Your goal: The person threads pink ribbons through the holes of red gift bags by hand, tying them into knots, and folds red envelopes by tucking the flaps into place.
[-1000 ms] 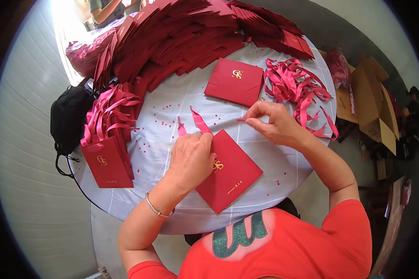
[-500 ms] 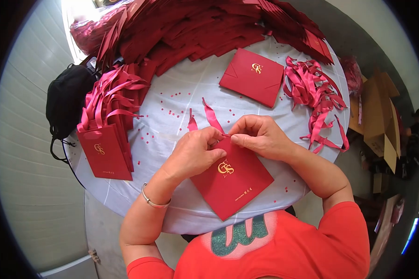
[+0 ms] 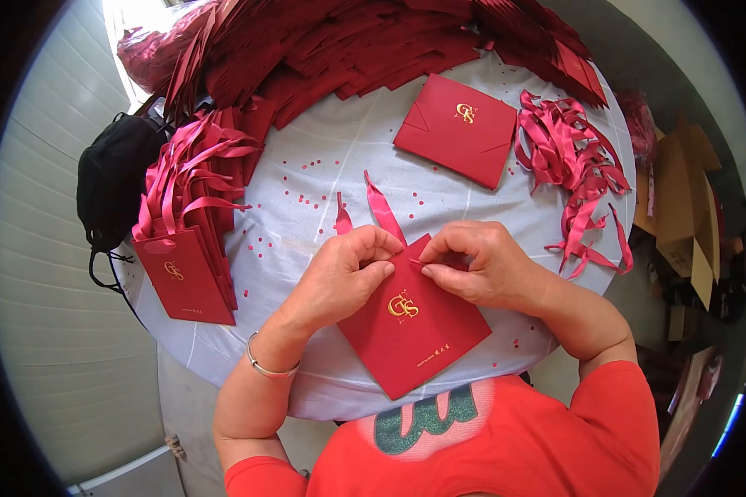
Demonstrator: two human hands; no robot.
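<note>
A red paper bag [image 3: 414, 331] with a gold logo lies tilted on the table before me. My left hand [image 3: 348, 269] pinches its upper left edge, thumb on the front. My right hand [image 3: 481, 265] is closed on the tip of a pink ribbon [image 3: 383, 209] at the bag's front, near the top corner. The ribbon's two tails stick out beyond the bag's top edge, past my left hand. Part of the ribbon is hidden by the bag and fingers.
Flat red bags [image 3: 456, 130] lie at the upper right, beside a heap of pink ribbons [image 3: 568, 149]. Ribboned bags [image 3: 182, 277] and a black pouch [image 3: 116, 178] are at the left. Many red bags [image 3: 348, 50] line the far edge. Cardboard boxes [image 3: 680, 215] stand right of the table.
My right hand has moved slightly right and down, away from my left hand, with the ribbon tip now showing on the bag's front. The view has shifted slightly.
</note>
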